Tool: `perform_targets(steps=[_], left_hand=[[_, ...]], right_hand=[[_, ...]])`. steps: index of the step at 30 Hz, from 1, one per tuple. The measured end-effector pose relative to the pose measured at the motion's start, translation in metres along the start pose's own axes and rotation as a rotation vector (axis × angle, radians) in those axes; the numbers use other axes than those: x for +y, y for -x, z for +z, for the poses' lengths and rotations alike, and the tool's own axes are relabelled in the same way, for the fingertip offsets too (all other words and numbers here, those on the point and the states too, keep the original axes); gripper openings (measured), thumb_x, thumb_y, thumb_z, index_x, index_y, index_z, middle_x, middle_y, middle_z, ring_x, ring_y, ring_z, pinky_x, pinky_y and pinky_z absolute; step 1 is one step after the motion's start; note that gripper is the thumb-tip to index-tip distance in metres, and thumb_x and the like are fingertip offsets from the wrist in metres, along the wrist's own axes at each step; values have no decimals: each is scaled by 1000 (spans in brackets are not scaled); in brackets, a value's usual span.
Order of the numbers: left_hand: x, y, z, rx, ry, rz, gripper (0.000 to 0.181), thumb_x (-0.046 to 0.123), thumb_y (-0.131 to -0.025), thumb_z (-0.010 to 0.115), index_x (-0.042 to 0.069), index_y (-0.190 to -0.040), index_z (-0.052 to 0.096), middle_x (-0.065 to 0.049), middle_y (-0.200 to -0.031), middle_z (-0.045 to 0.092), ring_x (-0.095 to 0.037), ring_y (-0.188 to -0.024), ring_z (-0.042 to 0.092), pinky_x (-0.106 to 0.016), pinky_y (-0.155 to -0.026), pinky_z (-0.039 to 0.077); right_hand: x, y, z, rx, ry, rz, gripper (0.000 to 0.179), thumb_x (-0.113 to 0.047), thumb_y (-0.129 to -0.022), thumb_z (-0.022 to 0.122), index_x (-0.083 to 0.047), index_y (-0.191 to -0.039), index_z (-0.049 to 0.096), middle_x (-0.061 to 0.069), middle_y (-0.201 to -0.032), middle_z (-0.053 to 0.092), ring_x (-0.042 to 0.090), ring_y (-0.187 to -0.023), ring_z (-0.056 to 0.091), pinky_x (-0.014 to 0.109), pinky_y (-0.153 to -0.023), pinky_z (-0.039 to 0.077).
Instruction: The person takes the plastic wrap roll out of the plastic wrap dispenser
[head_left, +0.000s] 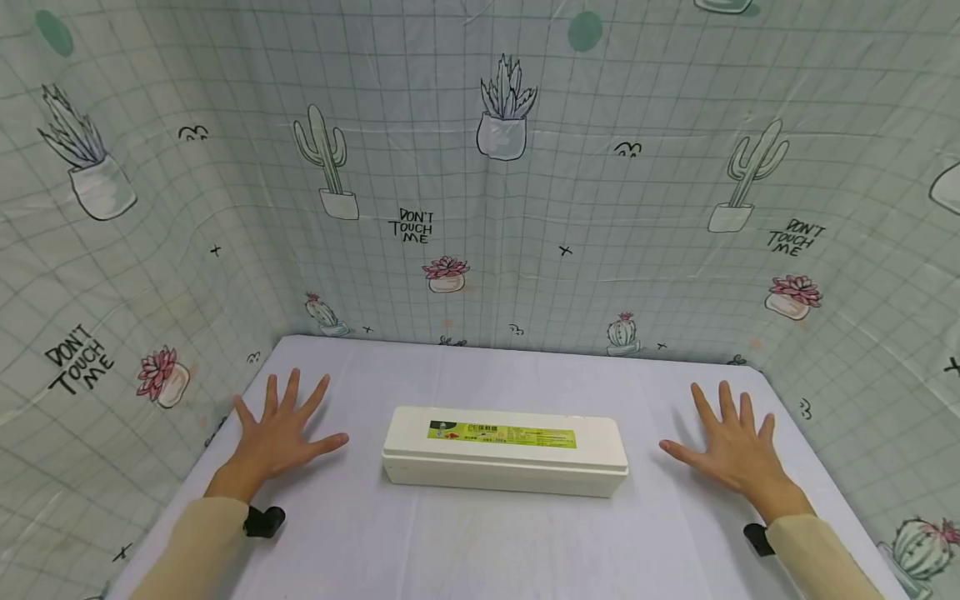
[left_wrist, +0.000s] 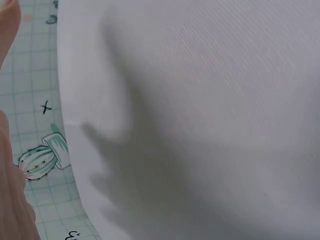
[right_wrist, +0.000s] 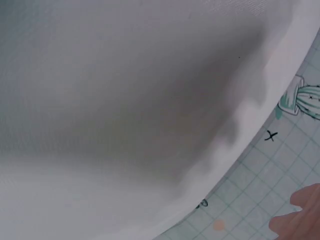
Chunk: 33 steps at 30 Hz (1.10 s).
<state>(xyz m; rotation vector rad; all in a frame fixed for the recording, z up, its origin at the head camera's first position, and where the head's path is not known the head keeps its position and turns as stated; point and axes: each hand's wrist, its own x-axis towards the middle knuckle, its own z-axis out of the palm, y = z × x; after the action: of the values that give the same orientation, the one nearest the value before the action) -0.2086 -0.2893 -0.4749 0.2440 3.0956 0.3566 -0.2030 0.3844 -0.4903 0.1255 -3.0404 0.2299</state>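
A long white lidded box [head_left: 502, 479] with a yellow-green label [head_left: 501, 434] along its top lies crosswise in the middle of the table. To its left, my left hand [head_left: 276, 437] is spread with straight fingers over the tabletop, apart from the box. My right hand [head_left: 731, 450] is spread the same way on the other side, thumb pointing toward the box. Both hands hold nothing. The left wrist view has part of the left hand [left_wrist: 12, 185] at its edge and the hand's shadow on the white surface. Fingers [right_wrist: 300, 220] of the right hand show in the lower corner of the right wrist view.
The table [head_left: 510, 550] has a white covering. Behind it and along both sides hangs a grid-patterned cloth [head_left: 555, 200] printed with cacti and lettering. Each wrist carries a small black device, such as the one [head_left: 264, 522] below the left sleeve.
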Motion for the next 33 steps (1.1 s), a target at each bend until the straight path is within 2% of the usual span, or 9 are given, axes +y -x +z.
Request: perform_targets(steps=[5,11,17,22,28,33], left_hand=[[7,4,0,-27,59,14,109,77,-84,62,25,-167,15,-30,-169,2,-61,-151,-8,-87,-99,-19],[16,4,8,-19,107,66,112,72,-81,71,24,-167,16,-30,-169,4,-62,-151,-5,-89,-100,-13],[29,3,19,-4,137,115,117,70,-74,78,25,-166,20,-30,-169,9,-64,-151,0,-90,-100,-7],[40,3,25,3,169,121,124,71,-70,80,24,-166,18,-29,-170,9,-63,-151,0,-90,-101,-4],[55,0,29,1,277,121,131,66,-66,86,22,-167,15,-28,-170,9,-62,-152,-1,-89,-104,-2],[64,-1,36,-32,434,132,135,56,-66,92,22,-168,9,-26,-170,9,-57,-154,-3,-84,-109,-6]], right_hand=[[-7,3,0,-18,-23,9,118,-77,-85,60,-10,-166,6,41,-163,1,72,-144,4,89,-101,1],[-16,4,0,-38,-73,28,119,-77,-85,61,-10,-166,4,41,-163,-4,70,-145,-4,88,-103,-1],[-23,4,2,-36,-121,33,121,-76,-84,63,-11,-166,2,43,-163,-4,69,-146,-9,87,-104,-2],[-28,3,2,-14,-140,27,121,-75,-85,64,-11,-166,2,42,-163,-1,68,-146,-7,88,-104,2],[-38,2,1,11,-241,59,117,-68,-89,64,-7,-166,0,44,-162,0,71,-145,-1,89,-102,8],[-53,3,1,3,-372,84,113,-61,-92,64,-4,-165,-1,43,-163,1,69,-146,0,87,-105,8]])
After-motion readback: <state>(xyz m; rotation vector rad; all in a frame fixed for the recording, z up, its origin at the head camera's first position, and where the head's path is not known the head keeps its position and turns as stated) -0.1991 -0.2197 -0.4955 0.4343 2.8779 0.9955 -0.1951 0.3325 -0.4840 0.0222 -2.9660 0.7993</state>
